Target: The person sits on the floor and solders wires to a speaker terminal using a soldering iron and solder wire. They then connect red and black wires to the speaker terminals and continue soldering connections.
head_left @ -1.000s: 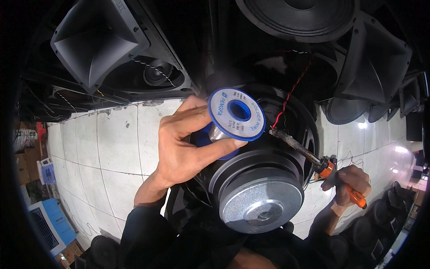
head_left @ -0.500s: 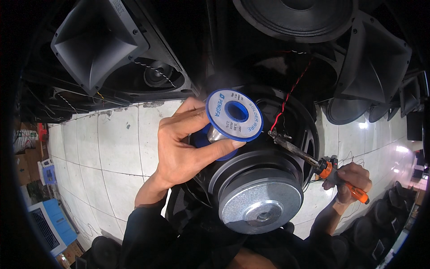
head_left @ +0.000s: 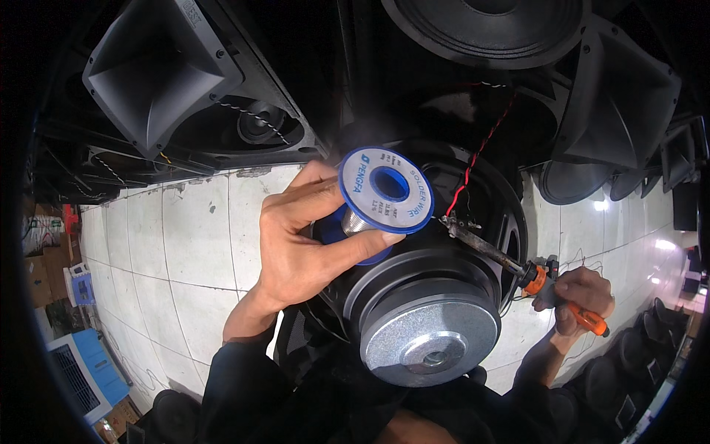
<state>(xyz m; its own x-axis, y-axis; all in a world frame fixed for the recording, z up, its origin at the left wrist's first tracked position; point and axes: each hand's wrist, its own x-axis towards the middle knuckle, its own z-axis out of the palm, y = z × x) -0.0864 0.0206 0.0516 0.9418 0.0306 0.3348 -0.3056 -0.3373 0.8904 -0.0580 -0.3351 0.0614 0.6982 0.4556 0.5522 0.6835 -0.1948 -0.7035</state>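
Between its thumb and fingers, my left hand (head_left: 303,237) grips a spool of solder wire (head_left: 357,172) by its blue rims, with the white label facing up. My right hand (head_left: 584,300) is closed around the orange and grey handle of a soldering iron (head_left: 484,248). The iron's tip meets a terminal (head_left: 460,222) on the speaker frame, where a red and black twisted wire (head_left: 466,177) comes down. Below both hands lies a large speaker driver (head_left: 433,340) with its silver magnet up. Thin smoke hangs beyond the spool.
Speaker cabinets with grey horns (head_left: 159,78) stand at the far left and far right (head_left: 621,103). A large speaker cone (head_left: 488,29) is at the top. More speakers (head_left: 629,370) line the lower right. A blue and white box-shaped unit (head_left: 89,374) sits lower left on white floor tiles (head_left: 196,259).
Almost nothing differs. The iron's tip and the spool have shifted very slightly to the left; both hands keep their grip.
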